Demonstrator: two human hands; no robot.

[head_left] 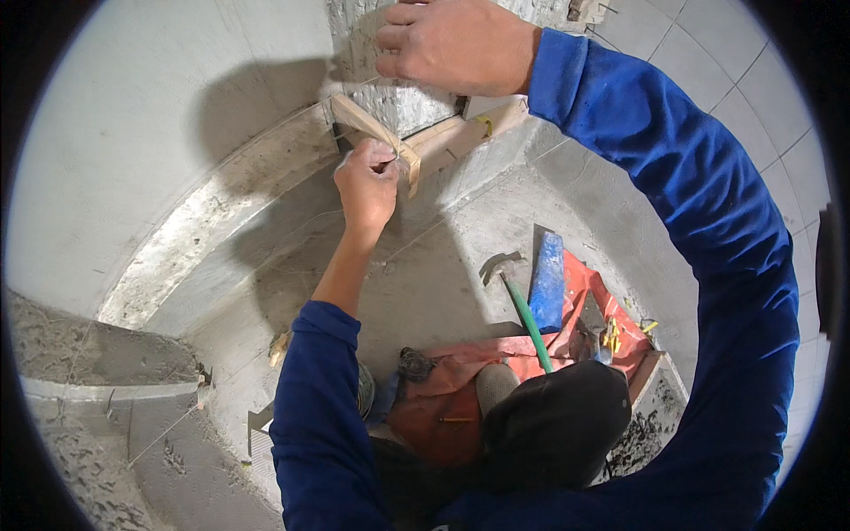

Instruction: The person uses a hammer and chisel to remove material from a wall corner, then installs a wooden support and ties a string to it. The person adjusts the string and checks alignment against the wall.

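My left hand (367,184) is closed in a pinch beside a light wooden strip (367,121) at the corner of a ledge. What its fingertips hold is too small to make out. A shorter wood piece (411,168) meets the strip's near end. Higher up, my right hand (460,46) is in front of rough grey plaster (416,104), its fingers curled together. Anything between those fingers is hidden. Another wooden strip (469,133) runs along the ledge, below my right hand.
Near my knees, a green-handled claw hammer (529,323) and a long blue tool (548,281) lie by a red sheet (447,394). Yellow plastic pieces (611,336) sit on it. A mortar-holding box (657,389) stands at right. Grey tiles (708,71) cover the right wall.
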